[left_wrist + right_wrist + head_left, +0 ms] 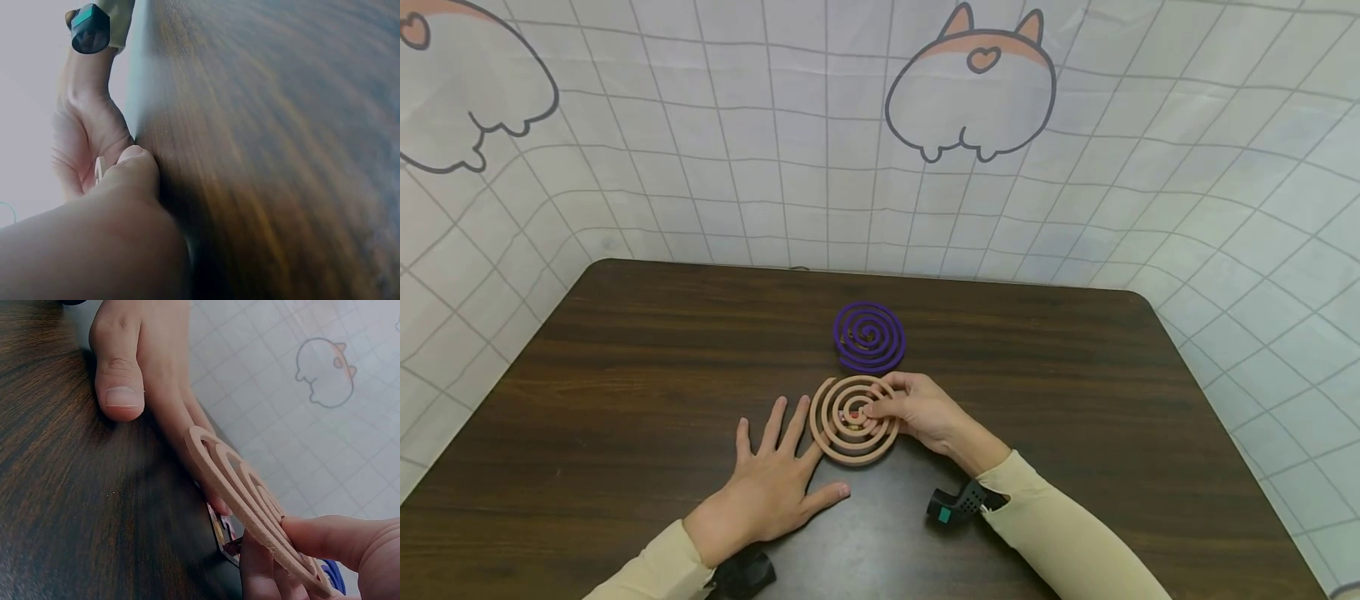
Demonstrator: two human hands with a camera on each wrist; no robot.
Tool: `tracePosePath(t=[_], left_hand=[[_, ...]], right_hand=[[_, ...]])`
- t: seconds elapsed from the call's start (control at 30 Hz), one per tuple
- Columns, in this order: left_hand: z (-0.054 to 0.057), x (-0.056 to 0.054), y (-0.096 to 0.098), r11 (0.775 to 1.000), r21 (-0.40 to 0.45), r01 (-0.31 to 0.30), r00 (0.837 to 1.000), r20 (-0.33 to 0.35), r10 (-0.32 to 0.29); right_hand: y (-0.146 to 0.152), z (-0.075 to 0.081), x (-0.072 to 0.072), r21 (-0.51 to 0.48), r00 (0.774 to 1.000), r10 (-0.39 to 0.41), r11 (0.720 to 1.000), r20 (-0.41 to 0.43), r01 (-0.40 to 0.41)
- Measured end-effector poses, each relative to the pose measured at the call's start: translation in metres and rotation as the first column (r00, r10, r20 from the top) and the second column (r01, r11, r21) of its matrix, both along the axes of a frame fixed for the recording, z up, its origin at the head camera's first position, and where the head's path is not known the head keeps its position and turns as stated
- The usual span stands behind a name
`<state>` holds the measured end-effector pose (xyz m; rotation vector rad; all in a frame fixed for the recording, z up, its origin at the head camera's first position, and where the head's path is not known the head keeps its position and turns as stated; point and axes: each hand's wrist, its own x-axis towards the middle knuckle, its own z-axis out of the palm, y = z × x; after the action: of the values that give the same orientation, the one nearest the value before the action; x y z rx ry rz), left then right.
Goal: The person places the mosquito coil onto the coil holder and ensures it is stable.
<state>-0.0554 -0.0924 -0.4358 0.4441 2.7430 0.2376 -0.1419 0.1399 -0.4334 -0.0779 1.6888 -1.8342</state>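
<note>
A tan spiral coil (853,460), looking like a mosquito coil, is pinched between the thumb and fingers of my right hand (928,417). In the right wrist view the coil (244,515) is tilted and raised off the tabletop. Beneath it shows a small colourful piece (224,530) with a dark edge, mostly hidden. My left hand (767,492) lies flat with spread fingers on the table; its index fingertip reaches under the coil's left side, close to that piece. Just behind the tan coil lies a purple spiral coil (869,333), with gold-coloured bits visible through its gaps.
The dark wood-grain table (662,350) has rounded far corners. A white gridded cloth (737,150) with cartoon animal drawings hangs behind and at the sides. A black camera (955,504) is strapped at the right wrist, another black device (743,575) at the left.
</note>
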Motion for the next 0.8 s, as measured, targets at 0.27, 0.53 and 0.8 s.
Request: tracePosePath(t=[0.27, 0.53, 0.8], left_hand=[[0.0014, -0.0005, 0.0002, 1.0, -0.008, 0.004, 1.0, 0.008, -0.004], [0.0027, -0.0012, -0.0006, 1.0, -0.005, 0.008, 1.0, 0.007, -0.008], [0.0024, -0.006, -0.0039, 1.0, -0.007, 0.015, 1.0, 0.004, -0.015]], right_hand=[[-0.0005, 0.0017, 0.0003, 0.008, 1.0, -0.005, 1.0, 0.01, 0.005], [-0.002, 0.002, -0.0005, 0.028, 1.0, -0.012, 1.0, 0.01, 0.012], [-0.0052, 0.0023, -0.0035, 0.029, 1.0, -0.028, 0.999, 0.007, 0.027]])
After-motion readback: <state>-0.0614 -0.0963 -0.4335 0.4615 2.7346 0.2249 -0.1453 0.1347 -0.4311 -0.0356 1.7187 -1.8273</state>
